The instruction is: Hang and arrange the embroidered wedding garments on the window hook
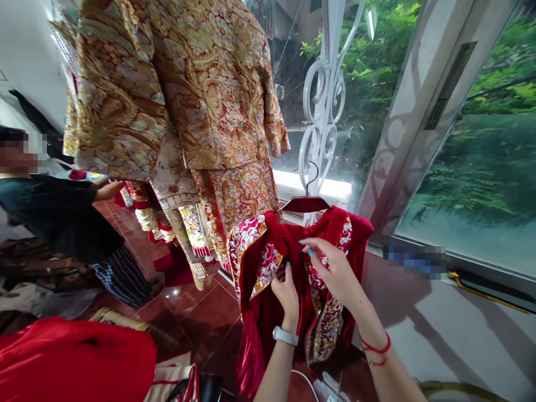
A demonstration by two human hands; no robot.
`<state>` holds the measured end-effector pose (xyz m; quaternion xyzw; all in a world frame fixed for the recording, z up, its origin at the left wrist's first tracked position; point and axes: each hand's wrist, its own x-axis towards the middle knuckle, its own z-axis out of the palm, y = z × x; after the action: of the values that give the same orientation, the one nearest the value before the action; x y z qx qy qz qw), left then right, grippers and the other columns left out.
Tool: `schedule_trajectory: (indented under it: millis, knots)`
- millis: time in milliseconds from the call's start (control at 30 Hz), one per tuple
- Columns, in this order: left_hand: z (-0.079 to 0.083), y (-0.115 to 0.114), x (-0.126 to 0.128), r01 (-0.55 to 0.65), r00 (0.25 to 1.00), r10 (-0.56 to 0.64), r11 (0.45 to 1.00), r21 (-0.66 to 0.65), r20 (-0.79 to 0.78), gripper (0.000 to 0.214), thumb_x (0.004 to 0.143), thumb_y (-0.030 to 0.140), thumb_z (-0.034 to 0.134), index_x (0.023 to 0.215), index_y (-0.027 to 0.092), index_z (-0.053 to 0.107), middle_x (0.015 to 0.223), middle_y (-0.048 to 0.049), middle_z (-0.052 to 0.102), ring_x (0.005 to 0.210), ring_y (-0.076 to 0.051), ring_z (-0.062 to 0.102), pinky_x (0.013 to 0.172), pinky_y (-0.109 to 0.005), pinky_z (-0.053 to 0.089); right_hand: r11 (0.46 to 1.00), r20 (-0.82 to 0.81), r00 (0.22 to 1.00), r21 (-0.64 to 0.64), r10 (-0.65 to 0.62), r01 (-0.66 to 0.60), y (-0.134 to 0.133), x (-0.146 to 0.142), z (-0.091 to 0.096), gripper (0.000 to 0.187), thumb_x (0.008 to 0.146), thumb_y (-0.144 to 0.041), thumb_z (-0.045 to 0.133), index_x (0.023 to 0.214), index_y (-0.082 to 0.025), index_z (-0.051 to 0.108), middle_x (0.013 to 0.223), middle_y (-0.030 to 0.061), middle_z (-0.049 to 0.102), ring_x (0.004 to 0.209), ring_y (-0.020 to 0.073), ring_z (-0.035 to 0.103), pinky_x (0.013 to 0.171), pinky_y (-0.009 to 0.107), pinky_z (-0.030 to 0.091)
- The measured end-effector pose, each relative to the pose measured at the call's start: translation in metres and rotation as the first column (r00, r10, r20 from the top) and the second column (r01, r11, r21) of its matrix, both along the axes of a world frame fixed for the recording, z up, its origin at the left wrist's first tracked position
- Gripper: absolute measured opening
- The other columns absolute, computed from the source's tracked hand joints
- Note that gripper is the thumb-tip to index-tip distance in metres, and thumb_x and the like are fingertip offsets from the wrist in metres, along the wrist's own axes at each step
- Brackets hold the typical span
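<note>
A dark red velvet jacket (268,318) with silver and gold embroidery hangs on a dark hanger (305,204) by the window, its front parted. My left hand (286,293) is at the embroidered front edge on the left side, thumb up and fingers curled around the cloth. Near the neckline, my right hand (333,268) reaches over the other front panel with its fingers stretched out toward the collar. Whether those fingertips touch the velvet is hard to make out.
Gold brocade garments (226,84) hang at the upper left. A white scrolled metal grille (322,106) stands before the window. Another person (54,218) is at the far left, beside more hanging clothes. Bright red fabric (75,357) lies at the lower left.
</note>
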<state>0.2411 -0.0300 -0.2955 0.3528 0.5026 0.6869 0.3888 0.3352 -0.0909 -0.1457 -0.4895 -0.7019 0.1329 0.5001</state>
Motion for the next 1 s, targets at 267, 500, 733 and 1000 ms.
schedule_trajectory:
  millis: [267, 500, 733, 1000]
  knots:
    - [-0.003, 0.020, -0.002, 0.018, 1.000, -0.019, 1.000, 0.015, 0.006, 0.039, 0.075, 0.034, 0.071, 0.107, 0.011, 0.068, 0.119, -0.0173, 0.069, 0.116, -0.032, 0.062, 0.107, -0.042, 0.041, 0.889, 0.745, 0.648, 0.394, -0.160, -0.233, 0.080, -0.003, 0.068, 0.034, 0.092, -0.010, 0.049, 0.119, -0.027, 0.059, 0.120, 0.0070, 0.063, 0.122, 0.0256, 0.051, 0.105, 0.049, 0.040]
    - [-0.012, 0.010, -0.012, 0.059, 0.998, -0.059, 0.998, 0.000, 0.027, 0.045, 0.074, 0.050, 0.070, 0.095, 0.010, 0.068, 0.101, -0.0169, 0.073, 0.102, -0.033, 0.067, 0.098, -0.046, 0.046, 0.831, 0.244, 0.830, 0.401, -0.502, 0.385, 0.093, 0.026, 0.055, 0.034, 0.090, -0.048, 0.054, 0.108, -0.019, 0.054, 0.096, 0.0129, 0.065, 0.089, 0.0295, 0.059, 0.075, 0.041, 0.045]
    - [-0.016, 0.021, -0.008, 0.129, 0.986, -0.125, 0.991, -0.028, 0.110, 0.043, 0.071, 0.039, 0.073, 0.103, 0.010, 0.070, 0.114, -0.0173, 0.072, 0.112, -0.032, 0.065, 0.104, -0.041, 0.045, 0.988, 0.343, 0.927, 0.025, -0.149, 0.149, 0.111, 0.045, 0.069, 0.033, 0.093, -0.048, 0.045, 0.073, -0.022, 0.052, 0.067, 0.0044, 0.062, 0.064, 0.0204, 0.056, 0.061, 0.031, 0.034]
    - [-0.024, 0.029, -0.017, 0.203, 0.968, -0.177, 0.970, -0.136, 0.180, 0.030, 0.071, 0.024, 0.074, 0.099, 0.014, 0.071, 0.108, -0.0129, 0.075, 0.104, -0.028, 0.069, 0.098, -0.038, 0.051, 0.986, 0.313, 0.950, -0.160, 0.009, 0.043, 0.107, 0.048, 0.081, 0.034, 0.084, -0.044, 0.057, 0.061, -0.020, 0.050, 0.055, -0.0001, 0.052, 0.050, 0.0122, 0.040, 0.051, 0.030, 0.027]
